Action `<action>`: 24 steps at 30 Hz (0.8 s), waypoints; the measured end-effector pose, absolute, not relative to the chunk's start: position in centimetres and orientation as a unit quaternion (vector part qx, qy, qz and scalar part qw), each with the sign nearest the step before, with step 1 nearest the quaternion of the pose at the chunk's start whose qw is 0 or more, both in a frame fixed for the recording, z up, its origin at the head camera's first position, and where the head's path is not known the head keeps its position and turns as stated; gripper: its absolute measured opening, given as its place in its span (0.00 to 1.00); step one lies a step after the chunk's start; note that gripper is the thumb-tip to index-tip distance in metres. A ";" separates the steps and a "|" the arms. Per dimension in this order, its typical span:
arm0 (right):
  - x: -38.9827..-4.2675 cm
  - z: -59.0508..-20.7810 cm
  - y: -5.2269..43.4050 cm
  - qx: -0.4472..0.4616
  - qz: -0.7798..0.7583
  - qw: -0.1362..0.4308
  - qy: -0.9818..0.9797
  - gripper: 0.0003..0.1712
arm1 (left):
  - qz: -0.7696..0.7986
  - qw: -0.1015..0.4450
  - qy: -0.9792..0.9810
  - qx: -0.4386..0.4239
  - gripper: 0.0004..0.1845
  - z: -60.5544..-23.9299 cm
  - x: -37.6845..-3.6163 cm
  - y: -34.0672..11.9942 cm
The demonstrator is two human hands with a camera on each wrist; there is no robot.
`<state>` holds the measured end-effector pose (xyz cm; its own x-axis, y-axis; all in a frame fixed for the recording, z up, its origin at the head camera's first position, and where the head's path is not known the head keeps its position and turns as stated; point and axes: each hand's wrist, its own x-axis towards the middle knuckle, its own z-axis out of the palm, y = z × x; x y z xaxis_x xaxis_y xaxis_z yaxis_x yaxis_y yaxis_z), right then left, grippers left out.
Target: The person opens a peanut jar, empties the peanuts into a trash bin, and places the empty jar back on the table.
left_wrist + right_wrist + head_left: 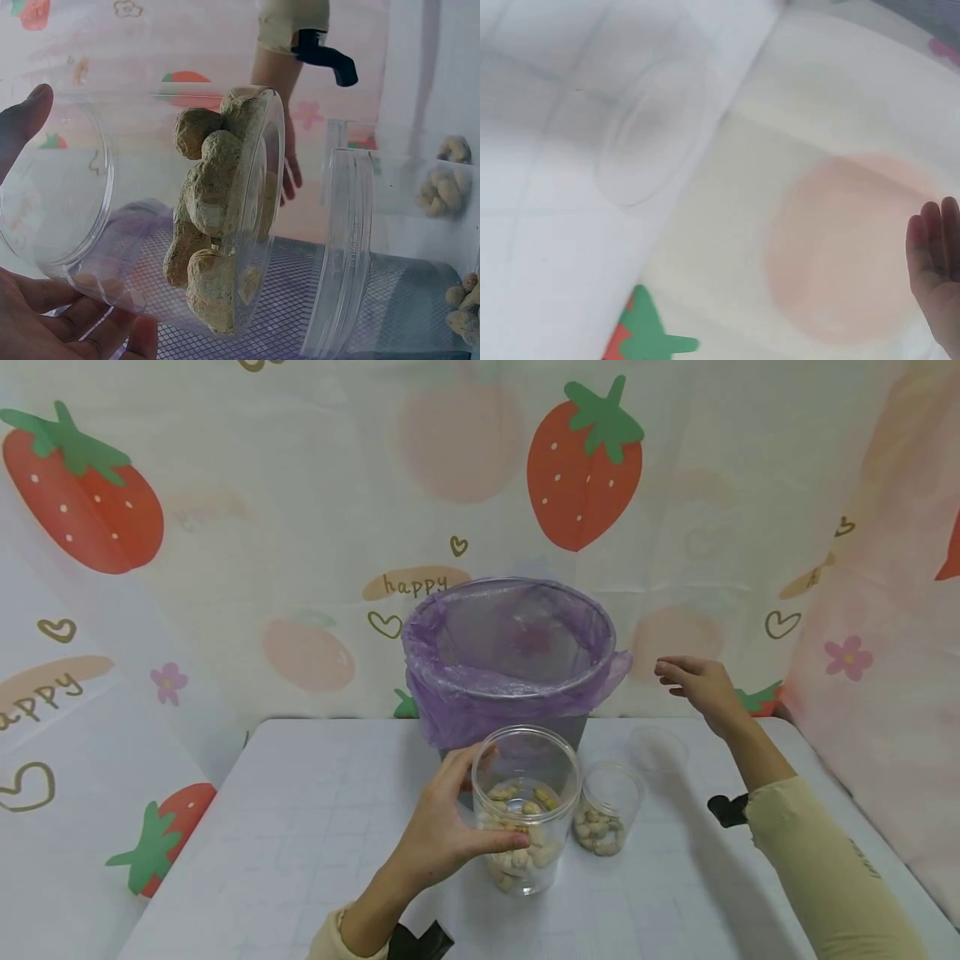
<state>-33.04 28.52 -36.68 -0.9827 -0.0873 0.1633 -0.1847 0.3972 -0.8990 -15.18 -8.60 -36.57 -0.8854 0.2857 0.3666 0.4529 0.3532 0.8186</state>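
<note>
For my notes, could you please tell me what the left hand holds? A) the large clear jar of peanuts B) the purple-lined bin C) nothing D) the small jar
A: the left hand wraps its fingers round the large clear jar of peanuts, on the table.

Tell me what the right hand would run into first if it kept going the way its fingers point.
The right hand points left, toward the purple bag-lined mesh bin. The bag's bunched edge looks like the first thing met, though depth is hard to judge.
</note>
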 end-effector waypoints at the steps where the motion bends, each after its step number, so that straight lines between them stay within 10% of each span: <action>1: -32.9 -36.3 28.3 0.086 0.554 0.046 -0.826 0.26 | -0.522 0.080 -0.819 -0.225 0.51 -36.6 -15.2 -8.6; 7: -31.9 -33.8 27.0 0.108 0.595 0.054 -0.795 0.04 | -0.520 0.082 -0.817 -0.233 0.52 -36.7 -15.2 -8.8; 24: -30.3 -28.9 22.7 0.149 0.584 0.087 -0.793 0.16 | -0.516 0.092 -0.819 -0.231 0.52 -36.6 -15.2 -8.8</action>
<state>-30.34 22.66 -28.93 -0.9401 -0.1350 0.3131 -0.3391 0.2743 -0.8998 -15.20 -8.79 -36.59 -0.8759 0.2839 0.3901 0.4744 0.3596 0.8035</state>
